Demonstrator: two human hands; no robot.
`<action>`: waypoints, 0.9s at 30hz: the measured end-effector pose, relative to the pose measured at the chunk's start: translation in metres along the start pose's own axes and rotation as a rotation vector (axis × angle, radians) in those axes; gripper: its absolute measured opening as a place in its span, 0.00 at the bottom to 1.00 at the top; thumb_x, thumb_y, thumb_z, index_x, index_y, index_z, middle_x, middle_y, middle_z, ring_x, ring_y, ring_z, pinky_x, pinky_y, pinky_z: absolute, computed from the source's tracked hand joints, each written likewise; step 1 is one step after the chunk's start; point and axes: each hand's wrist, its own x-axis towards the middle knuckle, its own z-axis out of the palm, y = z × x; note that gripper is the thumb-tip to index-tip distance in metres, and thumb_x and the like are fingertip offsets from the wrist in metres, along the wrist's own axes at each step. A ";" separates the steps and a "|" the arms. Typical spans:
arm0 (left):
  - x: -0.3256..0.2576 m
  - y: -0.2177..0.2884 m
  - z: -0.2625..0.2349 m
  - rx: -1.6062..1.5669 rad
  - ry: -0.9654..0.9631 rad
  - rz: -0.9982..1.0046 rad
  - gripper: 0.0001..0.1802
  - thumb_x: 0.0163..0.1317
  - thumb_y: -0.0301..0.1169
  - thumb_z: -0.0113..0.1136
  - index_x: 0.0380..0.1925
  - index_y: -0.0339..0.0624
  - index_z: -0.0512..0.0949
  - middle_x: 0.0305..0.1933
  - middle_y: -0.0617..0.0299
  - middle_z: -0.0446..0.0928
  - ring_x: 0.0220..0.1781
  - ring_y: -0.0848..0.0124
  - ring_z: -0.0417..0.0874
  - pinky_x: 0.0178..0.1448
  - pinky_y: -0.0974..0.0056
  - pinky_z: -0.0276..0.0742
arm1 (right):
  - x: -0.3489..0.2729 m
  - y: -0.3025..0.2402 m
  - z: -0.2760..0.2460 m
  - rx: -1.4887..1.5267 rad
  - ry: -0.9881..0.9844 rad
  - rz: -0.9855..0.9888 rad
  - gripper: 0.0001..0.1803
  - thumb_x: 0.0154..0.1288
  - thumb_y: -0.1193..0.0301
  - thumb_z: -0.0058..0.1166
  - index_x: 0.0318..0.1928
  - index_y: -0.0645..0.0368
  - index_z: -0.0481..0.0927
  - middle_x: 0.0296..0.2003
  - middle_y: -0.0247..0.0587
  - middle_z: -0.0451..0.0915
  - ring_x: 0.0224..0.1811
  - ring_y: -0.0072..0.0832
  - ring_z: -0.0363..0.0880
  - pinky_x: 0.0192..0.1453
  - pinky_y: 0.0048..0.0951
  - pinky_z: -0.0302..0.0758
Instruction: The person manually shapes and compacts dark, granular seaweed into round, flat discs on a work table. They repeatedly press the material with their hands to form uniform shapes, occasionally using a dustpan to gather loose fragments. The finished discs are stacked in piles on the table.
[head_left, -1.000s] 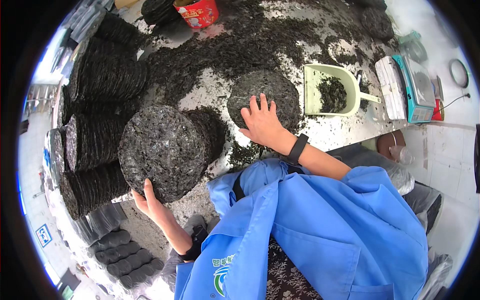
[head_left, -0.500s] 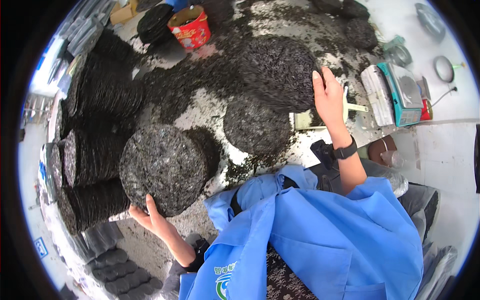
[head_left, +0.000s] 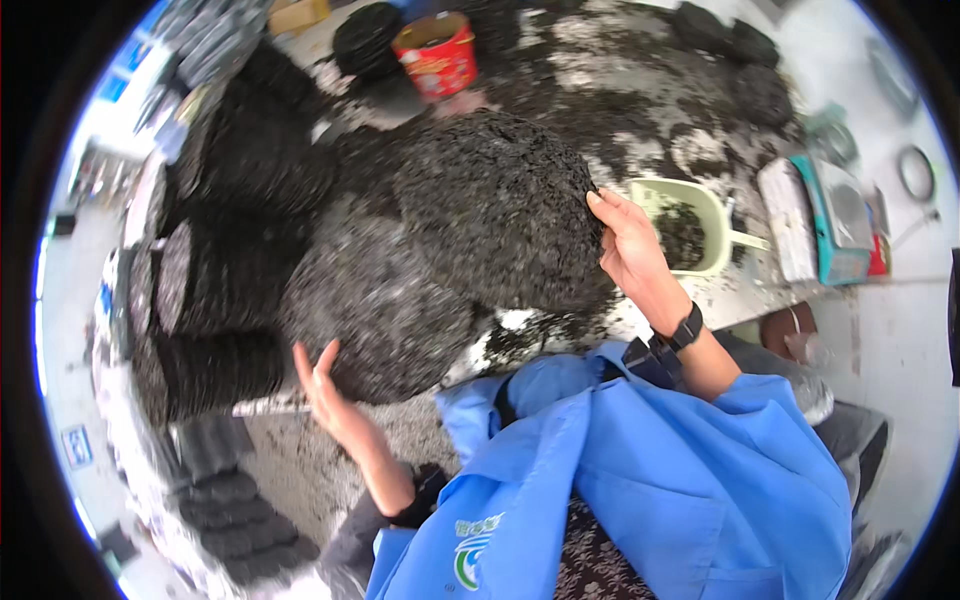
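Note:
A round, dark disc (head_left: 505, 210) that looks like dried seaweed hangs tilted over the table, slightly blurred. My right hand (head_left: 632, 245) pinches it by its right rim, thumb on top, other fingers partly hidden. Below and left of it lies a stack of the same discs (head_left: 365, 320), greyish on top and partly covered by the held one. At the stack's near left rim is my left hand (head_left: 340, 405), fingers apart and holding nothing; I cannot tell whether its fingertips touch the rim.
Tall stacks of discs (head_left: 235, 260) stand along the left. A red bucket (head_left: 440, 62) is at the back. To the right are a pale green dustpan (head_left: 715, 235) with dark crumbs and a teal scale (head_left: 840, 225). Dark flakes litter the table.
My right hand has brought the disc left and nearer, so it now overlaps the stack. The dustpan has come fully into sight. My left hand's fingers have spread at the stack's rim.

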 end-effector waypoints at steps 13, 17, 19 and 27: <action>0.003 -0.007 -0.003 -0.496 0.107 -0.284 0.24 0.66 0.29 0.53 0.61 0.36 0.65 0.51 0.54 0.75 0.46 0.73 0.76 0.51 0.70 0.74 | 0.004 0.025 -0.058 -1.975 -0.582 -0.580 0.46 0.40 0.53 0.69 0.58 0.62 0.65 0.61 0.54 0.62 0.65 0.47 0.59 0.65 0.45 0.60; 0.009 -0.003 -0.003 -0.511 0.249 -0.416 0.16 0.65 0.32 0.54 0.49 0.33 0.72 0.46 0.54 0.77 0.41 0.69 0.80 0.42 0.65 0.79 | -0.002 0.031 -0.099 -2.183 -0.687 -0.574 0.55 0.33 0.50 0.71 0.62 0.61 0.62 0.65 0.59 0.54 0.67 0.50 0.54 0.68 0.47 0.55; 0.016 -0.011 -0.006 -0.554 0.212 -0.378 0.15 0.63 0.32 0.57 0.45 0.33 0.73 0.45 0.55 0.77 0.40 0.68 0.80 0.40 0.65 0.79 | 0.003 0.028 -0.107 -2.153 -0.688 -0.595 0.51 0.37 0.51 0.69 0.61 0.61 0.63 0.64 0.59 0.55 0.66 0.49 0.57 0.66 0.44 0.59; 0.021 -0.009 -0.004 -0.540 0.198 -0.415 0.14 0.62 0.32 0.58 0.44 0.34 0.74 0.43 0.57 0.77 0.39 0.69 0.80 0.40 0.65 0.80 | 0.013 0.017 -0.120 -1.939 -0.794 -0.561 0.42 0.43 0.52 0.67 0.56 0.62 0.68 0.60 0.53 0.65 0.65 0.50 0.60 0.67 0.42 0.61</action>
